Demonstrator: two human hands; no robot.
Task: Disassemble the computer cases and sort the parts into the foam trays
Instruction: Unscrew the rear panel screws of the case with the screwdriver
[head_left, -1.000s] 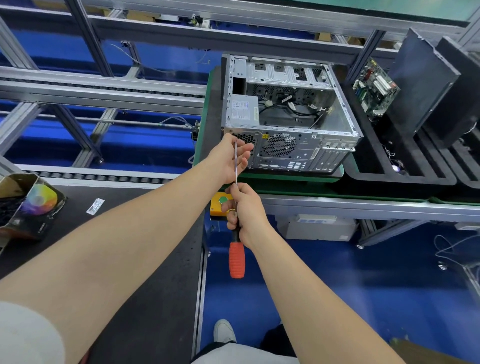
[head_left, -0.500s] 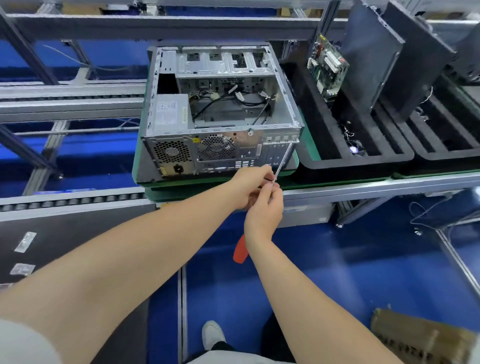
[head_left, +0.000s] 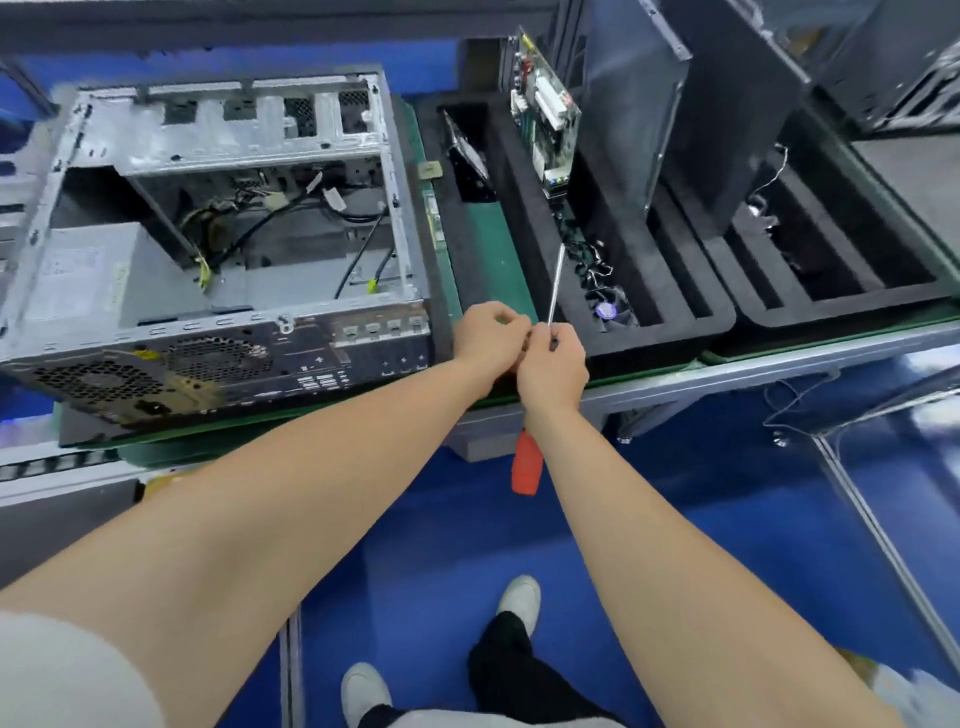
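Observation:
An open grey computer case (head_left: 218, 249) lies on its side on the green pallet (head_left: 488, 244), loose cables inside. To its right sits a black foam tray (head_left: 670, 332) holding an upright motherboard (head_left: 548, 119), a small fan (head_left: 608, 310) and a dark side panel (head_left: 631, 98). My right hand (head_left: 551, 364) grips a long screwdriver (head_left: 556, 286) by its metal shaft, the orange handle (head_left: 525, 463) hanging below my wrist. My left hand (head_left: 488, 338), fingers curled, touches the right hand at the shaft; whether it pinches a small part is hidden.
A second black foam tray (head_left: 841, 291) lies further right with another dark panel (head_left: 737, 109) standing in it. An aluminium conveyor rail (head_left: 753, 371) runs along the front edge. Blue floor and my feet (head_left: 519, 603) are below. More cases stand at the far right.
The view has swung right and closer. Both hands travelled from the case's rear left corner to in front of the foam tray, staying together on the screwdriver shaft.

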